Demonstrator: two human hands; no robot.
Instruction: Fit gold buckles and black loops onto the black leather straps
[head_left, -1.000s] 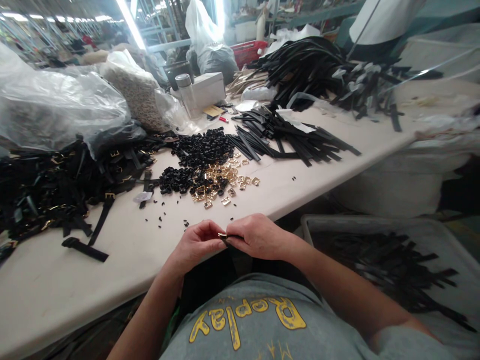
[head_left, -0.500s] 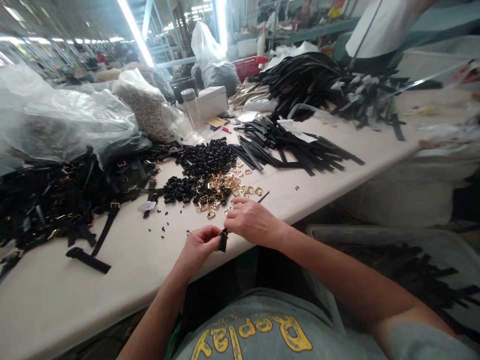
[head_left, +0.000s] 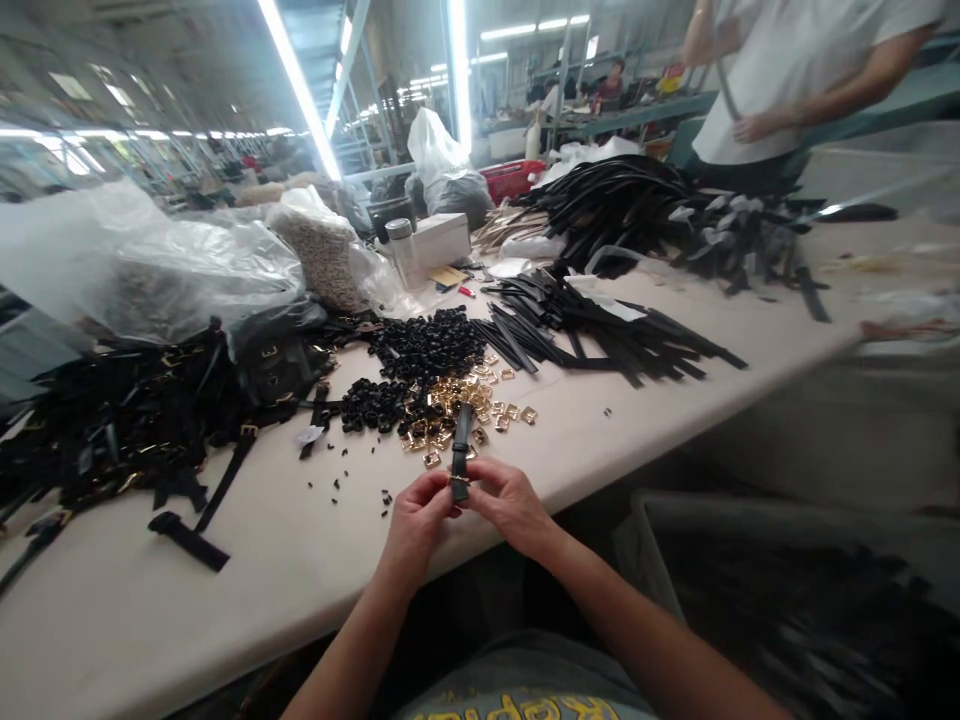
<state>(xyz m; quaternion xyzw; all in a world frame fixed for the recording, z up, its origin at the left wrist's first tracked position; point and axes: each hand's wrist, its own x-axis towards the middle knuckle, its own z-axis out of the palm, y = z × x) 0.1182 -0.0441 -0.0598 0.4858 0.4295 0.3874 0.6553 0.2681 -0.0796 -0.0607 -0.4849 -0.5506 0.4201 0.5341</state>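
My left hand (head_left: 416,520) and my right hand (head_left: 510,505) meet over the near edge of the table (head_left: 225,620). Both pinch the lower end of a short black strap (head_left: 460,445), which stands up between them with a gold buckle at the fingertips. Just beyond the hands lie a heap of gold buckles (head_left: 465,410) and a heap of small black loops (head_left: 420,360).
Cut black straps (head_left: 600,330) lie to the right. Finished straps with buckles (head_left: 135,420) pile up at left under clear plastic bags (head_left: 172,270). A grey bin of straps (head_left: 787,600) stands at lower right. Another person in a white shirt (head_left: 787,70) stands behind the far end.
The strap, hanging down between my hands before, now points upward. My right hand reached toward the buckle heap and came back to meet the left. The camera tilted up.
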